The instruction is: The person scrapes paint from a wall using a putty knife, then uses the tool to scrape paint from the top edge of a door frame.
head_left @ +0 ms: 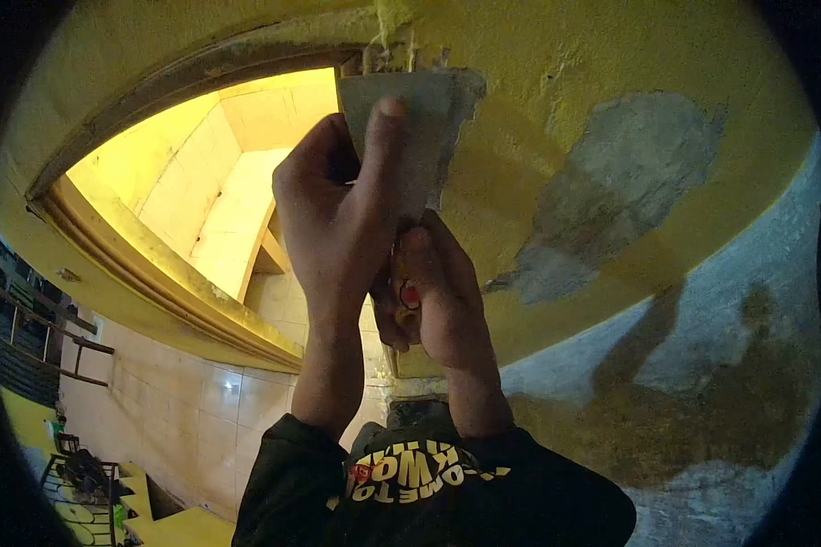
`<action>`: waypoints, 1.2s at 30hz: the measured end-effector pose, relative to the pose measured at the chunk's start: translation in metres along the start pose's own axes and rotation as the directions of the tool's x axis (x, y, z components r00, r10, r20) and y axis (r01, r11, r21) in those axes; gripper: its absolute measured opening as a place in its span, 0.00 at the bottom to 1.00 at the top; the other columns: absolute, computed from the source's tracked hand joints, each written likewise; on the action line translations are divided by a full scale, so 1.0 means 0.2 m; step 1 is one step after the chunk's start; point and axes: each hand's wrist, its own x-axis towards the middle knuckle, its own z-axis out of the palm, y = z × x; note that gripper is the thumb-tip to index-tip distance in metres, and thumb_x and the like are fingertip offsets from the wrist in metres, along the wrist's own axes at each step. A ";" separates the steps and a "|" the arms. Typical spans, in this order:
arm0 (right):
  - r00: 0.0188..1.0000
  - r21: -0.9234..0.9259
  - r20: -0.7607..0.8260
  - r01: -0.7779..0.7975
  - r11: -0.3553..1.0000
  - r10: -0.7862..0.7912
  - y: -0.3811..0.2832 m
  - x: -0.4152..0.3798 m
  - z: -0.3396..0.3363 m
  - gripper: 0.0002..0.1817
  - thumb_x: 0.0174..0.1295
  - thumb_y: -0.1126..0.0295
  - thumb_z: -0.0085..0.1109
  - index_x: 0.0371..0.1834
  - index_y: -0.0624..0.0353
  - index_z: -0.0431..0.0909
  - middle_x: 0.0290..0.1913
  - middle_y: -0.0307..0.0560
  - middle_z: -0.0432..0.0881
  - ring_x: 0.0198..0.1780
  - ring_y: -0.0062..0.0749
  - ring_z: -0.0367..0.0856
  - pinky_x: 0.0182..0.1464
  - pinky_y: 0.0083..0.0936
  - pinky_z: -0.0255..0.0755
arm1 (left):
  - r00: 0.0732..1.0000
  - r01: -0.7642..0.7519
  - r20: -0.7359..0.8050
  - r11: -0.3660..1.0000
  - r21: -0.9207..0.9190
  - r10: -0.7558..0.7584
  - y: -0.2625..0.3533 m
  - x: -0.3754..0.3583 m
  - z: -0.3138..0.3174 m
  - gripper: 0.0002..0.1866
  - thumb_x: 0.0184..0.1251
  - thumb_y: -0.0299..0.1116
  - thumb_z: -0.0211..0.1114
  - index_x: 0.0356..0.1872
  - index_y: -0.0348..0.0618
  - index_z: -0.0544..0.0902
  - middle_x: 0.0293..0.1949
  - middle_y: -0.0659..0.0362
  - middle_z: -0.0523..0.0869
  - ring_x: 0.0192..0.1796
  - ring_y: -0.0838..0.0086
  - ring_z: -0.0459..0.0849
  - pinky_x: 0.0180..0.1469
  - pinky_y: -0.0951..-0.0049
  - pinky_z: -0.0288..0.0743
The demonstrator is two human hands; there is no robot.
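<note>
A putty knife [420,137] with a wide grey blade is held up flat against the yellow wall, at the corner of the lit opening. My left hand [338,201] presses its thumb along the face of the blade, with its other fingers curled at the blade's left edge. Just below, my right hand [438,292] is closed around the handle, where a bit of orange and a red spot show between the fingers. The blade's upper edge meets chipped, rough plaster. Its right border is hard to tell from the bare grey wall.
On the right, a grey bare patch [620,182] breaks the yellow wall [538,100]. A frame [174,283] borders the bright opening at left. Below left lie a tiled floor [183,401], a wooden ladder-like rack [46,337] and a metal-framed chair [82,492].
</note>
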 end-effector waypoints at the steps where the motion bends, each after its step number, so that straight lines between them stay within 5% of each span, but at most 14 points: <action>1: 0.998 0.015 0.033 -0.050 0.999 0.050 -0.02 0.00 -0.01 0.15 0.72 0.60 0.33 0.44 0.59 0.66 0.18 0.35 0.68 0.13 0.12 0.62 0.13 0.14 0.58 | 0.996 0.040 0.085 0.999 -0.017 -0.038 0.02 0.00 0.00 0.15 0.64 0.39 0.61 0.33 0.34 0.81 0.25 0.62 0.81 0.25 0.84 0.73 0.27 0.82 0.65; 5: 0.989 0.130 0.066 -0.137 0.982 0.130 -0.06 0.00 -0.04 0.15 0.72 0.60 0.33 0.44 0.60 0.66 0.19 0.38 0.70 0.12 0.13 0.63 0.12 0.14 0.58 | 0.970 0.005 0.242 0.997 -0.071 0.013 0.00 -0.03 -0.01 0.16 0.65 0.41 0.59 0.39 0.34 0.80 0.27 0.61 0.82 0.28 0.82 0.77 0.29 0.82 0.68; 8: 0.982 0.179 0.121 -0.162 0.970 0.142 -0.06 -0.01 -0.06 0.15 0.72 0.61 0.33 0.44 0.60 0.66 0.19 0.38 0.70 0.12 0.14 0.62 0.12 0.13 0.59 | 0.916 0.215 0.372 0.967 -0.136 -0.151 0.01 -0.06 -0.07 0.18 0.66 0.42 0.56 0.41 0.34 0.78 0.29 0.61 0.83 0.30 0.80 0.79 0.32 0.82 0.70; 12: 0.997 0.065 0.050 -0.064 0.996 0.061 -0.10 -0.06 -0.09 0.14 0.71 0.61 0.35 0.43 0.61 0.66 0.20 0.38 0.69 0.12 0.13 0.61 0.12 0.12 0.58 | 0.962 0.023 -0.243 0.921 -0.388 -0.127 -0.29 -0.07 -0.27 0.10 0.68 0.39 0.53 0.29 0.46 0.75 0.19 0.69 0.74 0.20 0.87 0.71 0.20 0.85 0.62; 15: 0.999 0.068 0.000 0.032 0.997 -0.032 -0.14 -0.11 -0.14 0.15 0.70 0.61 0.39 0.42 0.63 0.65 0.20 0.37 0.68 0.14 0.10 0.59 0.13 0.11 0.57 | 0.950 -0.173 -0.306 0.726 -0.666 -0.054 -0.45 -0.12 -0.42 0.13 0.68 0.35 0.54 0.21 0.52 0.66 0.14 0.72 0.62 0.13 0.88 0.56 0.11 0.86 0.49; 18: 1.000 -0.033 0.007 0.008 0.999 -0.008 -0.12 -0.13 -0.18 0.18 0.68 0.55 0.43 0.44 0.60 0.68 0.24 0.41 0.72 0.21 0.17 0.69 0.13 0.17 0.63 | 0.847 0.040 -0.406 0.803 -0.594 -0.343 -0.48 -0.22 -0.40 0.16 0.67 0.32 0.54 0.20 0.52 0.59 0.14 0.72 0.53 0.13 0.88 0.46 0.09 0.85 0.37; 20: 0.998 -0.095 -0.054 -0.038 0.995 0.033 -0.05 -0.15 -0.16 0.19 0.67 0.54 0.45 0.45 0.61 0.67 0.27 0.41 0.72 0.23 0.17 0.70 0.17 0.16 0.64 | 0.990 0.035 -0.106 0.887 -0.461 -0.094 -0.49 -0.30 -0.42 0.14 0.68 0.31 0.53 0.22 0.52 0.61 0.14 0.71 0.55 0.14 0.86 0.49 0.12 0.82 0.46; 22: 0.989 -0.158 -0.125 -0.097 0.983 0.078 -0.01 -0.16 -0.11 0.20 0.66 0.53 0.48 0.46 0.61 0.67 0.30 0.40 0.72 0.26 0.16 0.70 0.20 0.15 0.65 | 0.994 0.106 0.089 0.627 -0.772 -0.058 -0.44 -0.39 -0.38 0.21 0.63 0.45 0.57 0.16 0.49 0.60 0.14 0.67 0.58 0.16 0.81 0.58 0.19 0.79 0.52; 24: 0.982 -0.367 -0.118 0.097 0.925 -0.150 0.01 -0.16 -0.07 0.13 0.66 0.67 0.48 0.45 0.66 0.63 0.33 0.43 0.71 0.26 0.15 0.67 0.31 0.13 0.67 | 0.878 0.069 0.380 0.710 -0.700 0.290 -0.38 -0.43 -0.35 0.27 0.58 0.60 0.53 0.15 0.48 0.62 0.15 0.64 0.63 0.18 0.75 0.62 0.23 0.75 0.53; 26: 0.985 -0.194 -0.142 0.066 0.979 -0.094 0.03 -0.19 -0.06 0.15 0.63 0.70 0.51 0.47 0.66 0.60 0.41 0.46 0.68 0.34 0.16 0.67 0.39 0.14 0.68 | 0.776 0.162 0.532 0.709 -0.686 0.337 -0.33 -0.47 -0.31 0.31 0.56 0.66 0.48 0.13 0.47 0.65 0.15 0.62 0.67 0.20 0.71 0.64 0.24 0.73 0.54; 29: 0.948 0.118 -0.182 0.283 0.952 -0.260 0.07 -0.26 -0.03 0.15 0.65 0.66 0.48 0.47 0.63 0.59 0.44 0.46 0.62 0.41 0.21 0.61 0.42 0.21 0.62 | 0.711 0.125 0.567 0.718 -0.685 0.417 -0.32 -0.54 -0.26 0.31 0.56 0.65 0.47 0.12 0.46 0.66 0.16 0.62 0.66 0.21 0.68 0.65 0.26 0.71 0.55; 32: 0.949 0.018 -0.150 0.284 0.959 -0.278 0.05 -0.32 0.00 0.24 0.64 0.47 0.46 0.46 0.59 0.61 0.39 0.42 0.61 0.36 0.25 0.60 0.37 0.23 0.61 | 0.667 0.126 0.567 0.677 -0.725 0.483 -0.29 -0.65 -0.20 0.31 0.56 0.65 0.47 0.10 0.47 0.64 0.15 0.62 0.65 0.21 0.67 0.65 0.27 0.71 0.55; 34: 0.938 -0.058 -0.134 0.314 0.947 -0.320 0.06 -0.35 -0.01 0.23 0.65 0.46 0.41 0.40 0.59 0.61 0.36 0.43 0.62 0.35 0.25 0.60 0.37 0.22 0.61 | 0.586 0.133 0.615 0.686 -0.715 0.527 -0.31 -0.67 -0.21 0.27 0.54 0.60 0.51 0.10 0.49 0.62 0.15 0.62 0.65 0.20 0.67 0.64 0.27 0.70 0.53; 36: 0.947 0.011 0.029 0.320 0.947 -0.320 0.09 -0.40 -0.05 0.21 0.67 0.49 0.39 0.36 0.59 0.60 0.34 0.43 0.62 0.34 0.25 0.61 0.37 0.22 0.61 | 0.674 0.061 0.484 0.611 -0.789 0.558 -0.32 -0.74 -0.18 0.24 0.51 0.51 0.55 0.07 0.50 0.58 0.10 0.60 0.63 0.16 0.68 0.61 0.28 0.70 0.52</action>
